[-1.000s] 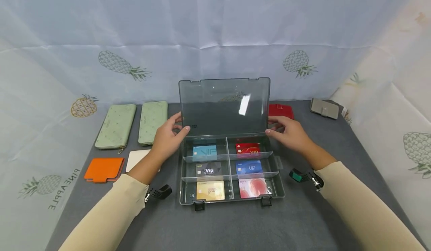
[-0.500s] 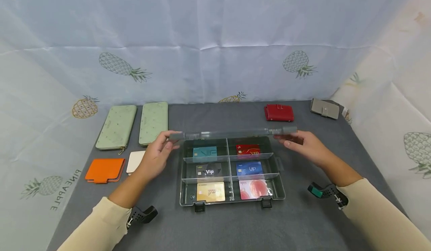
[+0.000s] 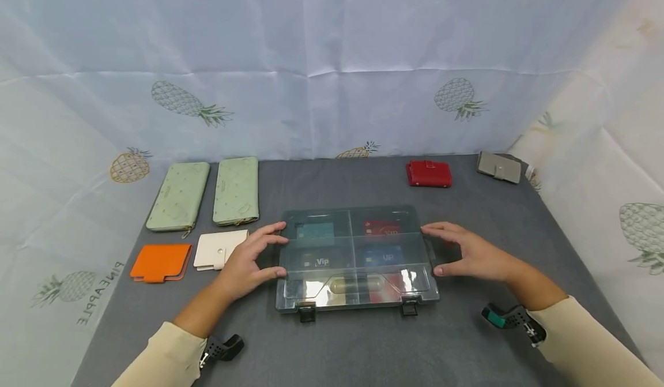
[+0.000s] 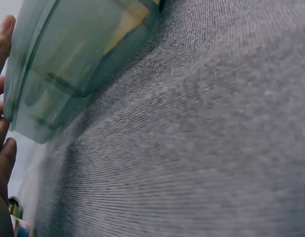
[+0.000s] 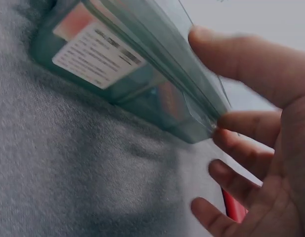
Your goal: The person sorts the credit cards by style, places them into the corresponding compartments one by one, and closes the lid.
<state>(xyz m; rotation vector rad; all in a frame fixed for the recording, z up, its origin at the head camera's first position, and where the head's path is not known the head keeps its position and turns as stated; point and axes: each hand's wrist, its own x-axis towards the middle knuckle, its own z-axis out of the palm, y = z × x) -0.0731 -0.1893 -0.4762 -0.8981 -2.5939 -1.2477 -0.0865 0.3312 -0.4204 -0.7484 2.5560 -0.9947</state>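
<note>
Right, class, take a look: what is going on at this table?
A person has a hand on each side of a clear plastic box of cards on a grey table. The left hand and right hand rest at its edges. The lid lies down over the compartments; the front latches hang unfastened. Wallets lie around.

The person wears a long-sleeved top of pale beige, smooth-looking fabric; the left beige sleeve (image 3: 155, 355) and the right beige sleeve (image 3: 586, 346) both end just short of the wrists, leaving bare forearms and the bare left hand (image 3: 246, 260) and right hand (image 3: 474, 254). At the left cuff sits a black perforated strap with a small metal buckle (image 3: 220, 349), curling out from under the fabric. At the right cuff sits a matching black perforated strap with a teal tip (image 3: 510, 318), also fastened with a small metal clasp.
</note>
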